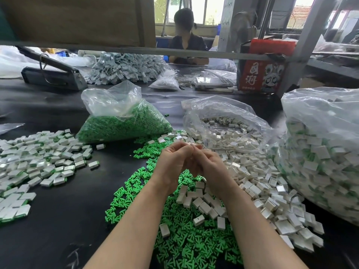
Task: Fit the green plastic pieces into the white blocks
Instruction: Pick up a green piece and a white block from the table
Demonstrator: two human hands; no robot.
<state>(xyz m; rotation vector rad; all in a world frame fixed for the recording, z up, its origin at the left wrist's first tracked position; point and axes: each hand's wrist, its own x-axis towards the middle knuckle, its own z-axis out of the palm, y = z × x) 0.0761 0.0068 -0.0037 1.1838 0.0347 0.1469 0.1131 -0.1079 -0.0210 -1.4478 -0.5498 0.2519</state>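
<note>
My left hand [172, 162] and my right hand [208, 166] meet above the table's middle, fingertips curled together around a small white block [191, 144] that barely shows between them. Whether a green piece is in the pinch is hidden. Loose green plastic pieces [184, 235] lie in a heap under my forearms. Loose white blocks [252, 183] spread to the right of my hands. A pile of blocks with green pieces fitted [37, 164] lies at the left.
A clear bag of green pieces [120, 121] stands behind my hands, an open bag of white blocks [229, 125] to its right. A big bag of fitted blocks [322, 158] fills the right edge. A person [186, 35] sits across the black table [68, 220]. A red box [262, 72] stands far right.
</note>
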